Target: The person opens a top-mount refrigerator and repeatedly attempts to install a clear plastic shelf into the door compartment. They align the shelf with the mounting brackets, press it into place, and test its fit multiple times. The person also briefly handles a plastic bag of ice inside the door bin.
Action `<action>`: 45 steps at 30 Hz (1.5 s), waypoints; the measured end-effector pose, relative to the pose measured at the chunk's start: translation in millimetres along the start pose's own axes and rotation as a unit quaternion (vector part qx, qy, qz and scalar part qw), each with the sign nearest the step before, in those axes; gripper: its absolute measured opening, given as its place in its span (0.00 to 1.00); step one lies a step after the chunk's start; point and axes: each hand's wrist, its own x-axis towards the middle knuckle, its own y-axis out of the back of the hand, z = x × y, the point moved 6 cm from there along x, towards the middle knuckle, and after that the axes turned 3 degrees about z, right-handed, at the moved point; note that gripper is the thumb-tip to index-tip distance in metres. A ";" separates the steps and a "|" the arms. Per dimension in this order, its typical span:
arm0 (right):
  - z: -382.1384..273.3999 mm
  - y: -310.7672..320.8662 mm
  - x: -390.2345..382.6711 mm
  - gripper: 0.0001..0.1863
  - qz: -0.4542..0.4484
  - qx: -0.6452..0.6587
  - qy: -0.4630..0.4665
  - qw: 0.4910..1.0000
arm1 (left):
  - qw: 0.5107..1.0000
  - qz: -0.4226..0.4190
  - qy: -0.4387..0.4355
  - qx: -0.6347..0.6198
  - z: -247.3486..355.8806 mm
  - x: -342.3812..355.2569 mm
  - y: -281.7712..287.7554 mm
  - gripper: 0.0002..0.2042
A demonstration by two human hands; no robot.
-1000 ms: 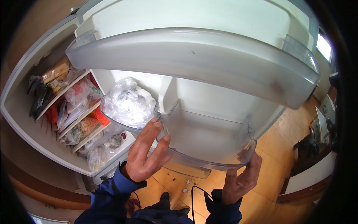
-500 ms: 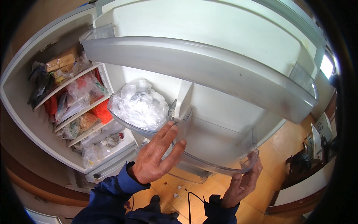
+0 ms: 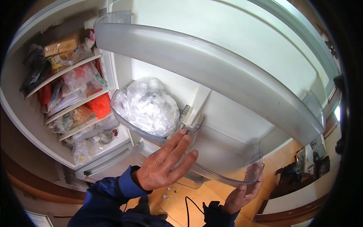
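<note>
A head-worn fisheye camera looks down from close above the hands [image 3: 163, 163] and door bin [image 3: 225, 153].

The left forearm [image 3: 104, 198] is slanting up and rightward from the lower edge, its blue sleeve ending in a cuff at the wrist [image 3: 137, 180]. The left grip [image 3: 162, 166] is showing its back, the palm facing away. Its fingers [image 3: 173, 144] are extending up and to the right, loosely fanned and gently bent. The right forearm [image 3: 221, 217] is showing only a short stretch, sitting lower and farther out. The right grip [image 3: 246, 192] is turning its thumb [image 3: 239, 191] upward, apart from the fingers, which are curving upward and partly blurring from sight. Both dark-shod feet [image 3: 143, 199] are standing below, between the arms.
</note>
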 end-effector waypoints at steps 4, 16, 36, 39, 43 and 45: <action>1.1 3.2 -0.1 0.48 -0.002 -0.007 -0.001 1.000 | 1.000 0.003 0.004 -0.003 0.0 -3.2 -2.7 0.26; -6.5 -7.0 2.8 0.43 -0.062 -0.010 0.011 0.998 | 1.000 0.030 0.003 0.000 -0.5 -7.8 -10.1 0.21; -1.9 -6.7 8.0 0.47 -0.046 0.009 -0.022 0.999 | 0.995 0.037 0.035 -0.082 0.2 -5.8 -10.5 0.18; -2.8 -4.8 6.1 0.46 -0.052 0.002 -0.017 0.998 | 0.996 0.038 0.035 -0.070 1.1 -6.7 -10.0 0.18; -2.5 -3.6 3.3 0.44 -0.047 -0.016 -0.001 0.999 | 0.997 0.041 0.036 -0.061 -1.5 -5.1 -9.0 0.17; -0.8 -4.9 2.4 0.43 -0.054 0.008 -0.010 0.998 | 0.996 0.050 0.041 -0.066 -2.4 -3.3 -8.0 0.16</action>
